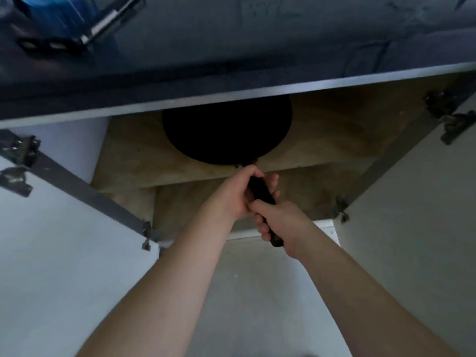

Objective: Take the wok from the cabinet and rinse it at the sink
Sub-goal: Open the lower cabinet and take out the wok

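Both hands clenched the black handle (261,191) of the wok (226,130): the left hand (235,194) wrapped the part nearer the pan, the right hand (279,222) took the tail end just behind it, the two grips touching. Beyond the grip, the wok's dark round body lay on the upper wooden shelf (134,161) inside the cabinet, its far side hidden under the dark table (231,47) edge that overhung the opening. Below the grip a lower shelf (304,191) showed. To either side of the grip the white cabinet doors stood open, the left door (51,240) and the right door (412,215), with metal hinges (19,161) at their edges. Far up and left of the grip, a blurred blue object (51,14) sat on the table.
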A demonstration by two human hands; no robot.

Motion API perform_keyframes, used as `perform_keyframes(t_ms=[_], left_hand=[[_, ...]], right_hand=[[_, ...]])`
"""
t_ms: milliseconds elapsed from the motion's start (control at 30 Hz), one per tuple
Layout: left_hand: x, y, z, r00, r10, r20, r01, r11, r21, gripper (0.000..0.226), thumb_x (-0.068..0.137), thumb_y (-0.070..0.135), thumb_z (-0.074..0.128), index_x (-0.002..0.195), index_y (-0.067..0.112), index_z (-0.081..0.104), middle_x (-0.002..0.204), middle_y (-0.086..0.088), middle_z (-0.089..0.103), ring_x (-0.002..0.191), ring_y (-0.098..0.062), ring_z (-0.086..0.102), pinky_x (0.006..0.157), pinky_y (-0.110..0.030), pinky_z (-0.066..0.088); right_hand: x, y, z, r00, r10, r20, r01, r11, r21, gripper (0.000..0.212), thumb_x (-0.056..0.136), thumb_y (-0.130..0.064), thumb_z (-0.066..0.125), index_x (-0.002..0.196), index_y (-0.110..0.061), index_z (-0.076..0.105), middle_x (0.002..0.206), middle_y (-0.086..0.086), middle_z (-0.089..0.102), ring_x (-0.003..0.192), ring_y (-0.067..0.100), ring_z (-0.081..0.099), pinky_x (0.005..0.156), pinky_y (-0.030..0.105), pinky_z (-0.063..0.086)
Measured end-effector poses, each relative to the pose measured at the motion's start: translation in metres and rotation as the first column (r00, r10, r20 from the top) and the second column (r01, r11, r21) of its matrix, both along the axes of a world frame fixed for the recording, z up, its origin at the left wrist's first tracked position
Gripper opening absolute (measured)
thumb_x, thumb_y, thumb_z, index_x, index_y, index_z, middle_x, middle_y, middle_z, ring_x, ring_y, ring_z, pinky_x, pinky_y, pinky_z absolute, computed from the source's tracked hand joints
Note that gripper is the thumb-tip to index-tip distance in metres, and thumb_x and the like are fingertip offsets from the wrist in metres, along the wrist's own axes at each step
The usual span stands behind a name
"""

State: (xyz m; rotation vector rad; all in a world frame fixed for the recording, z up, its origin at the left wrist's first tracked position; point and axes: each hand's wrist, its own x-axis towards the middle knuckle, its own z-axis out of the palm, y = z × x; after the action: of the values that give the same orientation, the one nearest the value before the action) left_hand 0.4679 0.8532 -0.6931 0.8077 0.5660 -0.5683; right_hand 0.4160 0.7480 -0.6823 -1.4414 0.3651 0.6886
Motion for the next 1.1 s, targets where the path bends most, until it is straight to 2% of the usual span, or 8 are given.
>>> perform_keyframes(t_ms=[167, 267, 400, 600, 767, 867, 1033, 1100], left_hand=[[-0.026, 0.001, 0.028, 0.993, -0.054, -0.107, 0.056, 0.998, 0.008, 0.01, 0.088, 0.01, 0.045, 0.081, 0.005, 0.05, 0.061, -0.007, 0.055, 0.052, -0.02, 0.06, 0.066, -0.037, 0.059], [-0.046, 0.002, 0.043, 0.984, -0.072, -0.165, 0.065, 0.997, -0.048, 0.011, 0.089, 0.011, 0.042, 0.082, 0.005, 0.048, 0.067, -0.009, 0.052, 0.059, -0.024, 0.057, 0.071, -0.04, 0.054], [-0.074, 0.001, 0.055, 0.971, -0.052, -0.235, 0.045, 0.998, -0.037, 0.012, 0.092, 0.01, 0.043, 0.087, 0.002, 0.051, 0.076, -0.011, 0.054, 0.068, -0.024, 0.061, 0.061, -0.033, 0.056], [-0.136, -0.01, 0.072, 0.923, -0.097, -0.373, 0.133, 0.989, 0.071, 0.027, 0.093, 0.02, 0.056, 0.068, 0.014, 0.047, 0.048, 0.002, 0.045, 0.043, -0.012, 0.047, 0.049, -0.024, 0.044], [-0.202, -0.016, 0.103, 0.864, -0.139, -0.484, 0.188, 0.981, 0.054, 0.035, 0.098, 0.023, 0.053, 0.065, 0.014, 0.044, 0.043, 0.003, 0.044, 0.036, -0.01, 0.044, 0.049, -0.023, 0.04], [-0.24, -0.017, 0.125, 0.853, -0.153, -0.498, 0.202, 0.978, 0.046, 0.035, 0.098, 0.024, 0.055, 0.067, 0.012, 0.045, 0.045, 0.001, 0.046, 0.043, -0.011, 0.045, 0.052, -0.024, 0.042], [-0.292, -0.015, 0.169, 0.819, -0.202, -0.537, 0.222, 0.975, -0.028, 0.031, 0.098, 0.021, 0.054, 0.071, 0.008, 0.048, 0.065, -0.005, 0.049, 0.063, -0.019, 0.055, 0.056, -0.028, 0.053], [-0.311, -0.017, 0.189, 0.809, -0.208, -0.55, 0.217, 0.975, -0.049, 0.027, 0.099, 0.019, 0.053, 0.076, 0.006, 0.049, 0.073, -0.008, 0.053, 0.071, -0.022, 0.059, 0.064, -0.029, 0.052]], right_hand=[[-0.034, 0.001, 0.03, 0.998, -0.042, -0.036, 0.039, 0.996, -0.076, 0.011, 0.085, -0.013, 0.06, 0.076, -0.012, 0.056, 0.047, -0.002, 0.052, 0.037, 0.011, 0.043, 0.037, 0.021, 0.036], [-0.059, -0.001, 0.045, 0.998, -0.041, -0.054, 0.033, 0.992, -0.126, 0.014, 0.084, -0.012, 0.059, 0.072, -0.011, 0.054, 0.05, 0.0, 0.051, 0.038, 0.012, 0.042, 0.038, 0.021, 0.037], [-0.093, 0.0, 0.06, 0.996, -0.046, -0.08, 0.032, 0.985, -0.169, 0.011, 0.083, -0.011, 0.057, 0.072, -0.01, 0.055, 0.051, -0.001, 0.051, 0.038, 0.011, 0.043, 0.039, 0.023, 0.038], [-0.166, 0.005, 0.082, 0.987, -0.066, -0.145, 0.029, 0.969, -0.246, 0.01, 0.074, -0.014, 0.055, 0.064, -0.012, 0.053, 0.046, 0.0, 0.051, 0.037, 0.016, 0.042, 0.041, 0.028, 0.035], [-0.235, 0.009, 0.113, 0.972, -0.091, -0.215, 0.019, 0.948, -0.318, 0.011, 0.071, -0.019, 0.054, 0.062, -0.013, 0.057, 0.043, -0.002, 0.052, 0.035, 0.015, 0.045, 0.039, 0.025, 0.037], [-0.274, 0.013, 0.131, 0.955, -0.155, -0.252, 0.069, 0.945, -0.32, 0.011, 0.073, -0.017, 0.054, 0.063, -0.013, 0.057, 0.04, -0.005, 0.05, 0.032, 0.012, 0.042, 0.035, 0.022, 0.035], [-0.325, 0.008, 0.164, 0.939, -0.163, -0.303, 0.061, 0.946, -0.319, 0.007, 0.078, -0.017, 0.054, 0.074, -0.013, 0.057, 0.044, -0.005, 0.052, 0.035, 0.012, 0.045, 0.039, 0.025, 0.039], [-0.345, 0.003, 0.183, 0.941, -0.157, -0.3, 0.056, 0.946, -0.319, 0.007, 0.078, -0.019, 0.054, 0.075, -0.012, 0.057, 0.046, -0.004, 0.053, 0.036, 0.013, 0.045, 0.04, 0.025, 0.039]])
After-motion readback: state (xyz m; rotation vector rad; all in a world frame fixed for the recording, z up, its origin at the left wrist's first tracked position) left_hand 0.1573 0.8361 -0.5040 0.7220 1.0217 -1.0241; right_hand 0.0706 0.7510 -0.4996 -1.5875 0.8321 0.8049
